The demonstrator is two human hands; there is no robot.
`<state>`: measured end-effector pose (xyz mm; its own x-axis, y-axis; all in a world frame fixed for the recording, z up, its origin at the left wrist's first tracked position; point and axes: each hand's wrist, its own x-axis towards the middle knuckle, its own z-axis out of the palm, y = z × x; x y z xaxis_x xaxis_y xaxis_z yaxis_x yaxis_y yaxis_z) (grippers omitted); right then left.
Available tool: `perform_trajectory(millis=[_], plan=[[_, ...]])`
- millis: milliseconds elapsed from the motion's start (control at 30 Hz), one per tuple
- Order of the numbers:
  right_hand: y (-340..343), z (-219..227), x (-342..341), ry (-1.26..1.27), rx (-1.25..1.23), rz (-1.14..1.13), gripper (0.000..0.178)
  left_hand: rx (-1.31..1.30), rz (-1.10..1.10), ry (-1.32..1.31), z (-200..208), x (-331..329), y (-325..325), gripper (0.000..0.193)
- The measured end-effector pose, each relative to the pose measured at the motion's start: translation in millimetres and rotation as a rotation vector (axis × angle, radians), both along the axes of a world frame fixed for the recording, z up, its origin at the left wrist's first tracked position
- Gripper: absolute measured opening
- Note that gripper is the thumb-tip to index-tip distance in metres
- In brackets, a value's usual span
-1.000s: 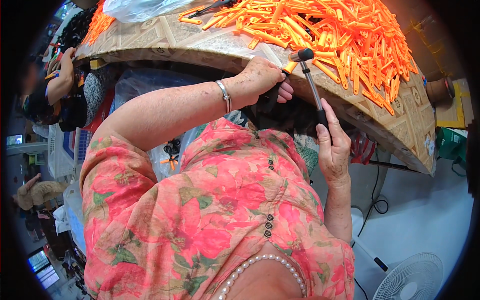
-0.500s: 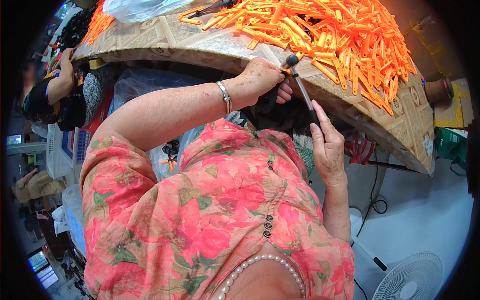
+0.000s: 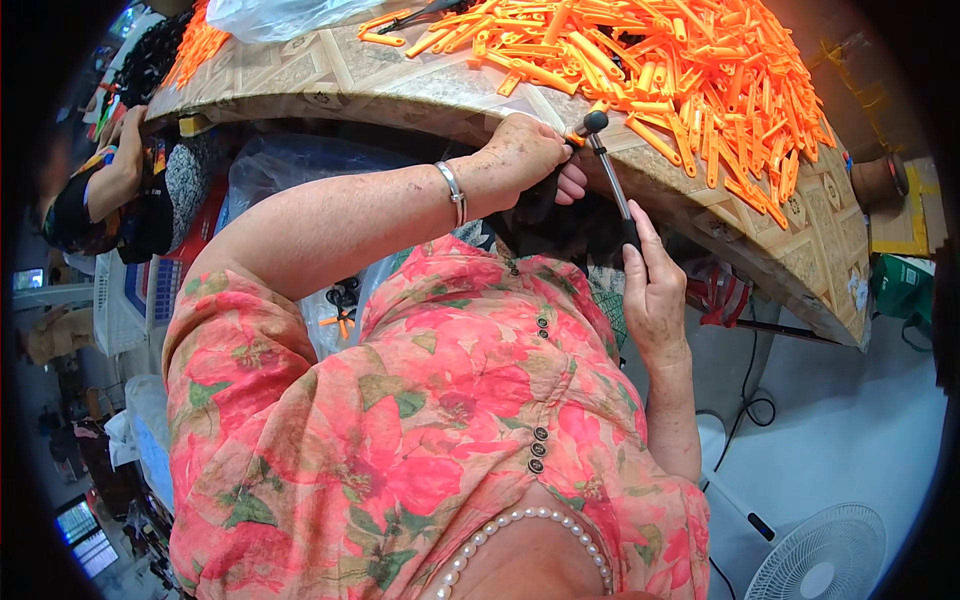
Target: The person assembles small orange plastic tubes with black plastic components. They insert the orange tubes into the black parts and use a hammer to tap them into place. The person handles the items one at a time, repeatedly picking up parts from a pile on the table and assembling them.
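My right hand (image 3: 655, 285) is closed around the black grip of a small hammer (image 3: 613, 183), which has a thin metal shaft and a dark rounded head. The hammer's head is beside an orange plastic piece (image 3: 574, 139) at the table's near edge; I cannot tell whether they touch. Pinched in my left hand (image 3: 528, 158) is that orange piece, together with a black part (image 3: 543, 190) hanging below the fingers. The black part's shape is mostly hidden by the hand.
A big heap of orange plastic pieces (image 3: 720, 90) covers the right of the patterned table (image 3: 330, 75). A clear plastic bag (image 3: 285, 15) lies at the far left. A white fan (image 3: 820, 565) stands lower right. Another person's arm (image 3: 120, 175) rests at the table's left end.
The hammer's head has shifted slightly right, and the right hand has moved a little with it. My left hand keeps its hold in nearly the same place.
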<state>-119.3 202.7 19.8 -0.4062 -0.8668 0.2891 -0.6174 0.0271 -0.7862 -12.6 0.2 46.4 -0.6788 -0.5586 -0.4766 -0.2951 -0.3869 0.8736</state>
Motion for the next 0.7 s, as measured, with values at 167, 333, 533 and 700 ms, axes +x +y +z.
perform_trajectory(millis=[167,333,533,700], plan=[[2,-2,3,0.021,-0.104,-0.021,0.044,0.022,0.009,-0.011,3,-2,0,0.020],[12,-7,-12,-0.030,-0.255,-0.290,0.043,-0.015,-0.039,-0.023,3,2,-2,0.019],[50,23,-106,0.471,-0.195,-0.771,0.044,-0.085,-0.062,0.016,-8,9,-4,0.017],[86,8,-185,0.727,0.310,-1.026,0.044,-0.348,-0.144,0.021,-19,17,-6,0.015]])
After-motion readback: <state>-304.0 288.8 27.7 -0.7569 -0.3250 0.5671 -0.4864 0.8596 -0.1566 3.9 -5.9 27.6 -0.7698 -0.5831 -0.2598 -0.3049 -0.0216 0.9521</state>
